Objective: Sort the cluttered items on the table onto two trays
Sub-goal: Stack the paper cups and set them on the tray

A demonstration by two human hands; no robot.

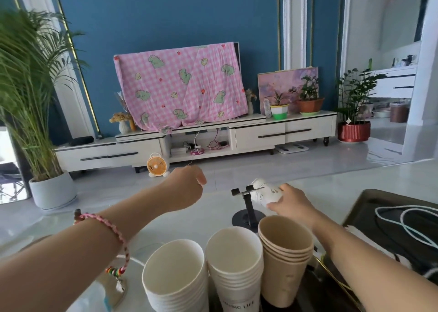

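Note:
My right hand (pixel 290 202) grips a white paper cup (pixel 264 191) lying on its side at the far part of the table, just right of a black phone stand (pixel 247 207). My left hand (pixel 187 186) hangs in the air left of the stand with its fingers curled, holding nothing that I can see. Three stacks of paper cups stand close to me: a white stack (pixel 175 276), a second white stack (pixel 234 264) and a tan stack (pixel 284 252). A dark tray (pixel 362 207) at the right holds white cables (pixel 407 221).
The white marble table (pixel 71 221) stretches left and ahead. A thin white cable (pixel 139 262) lies on it near my left wrist. Beyond the table are a TV cabinet, a small orange fan (pixel 157 166) on the floor and a large potted palm (pixel 30 98) at the left.

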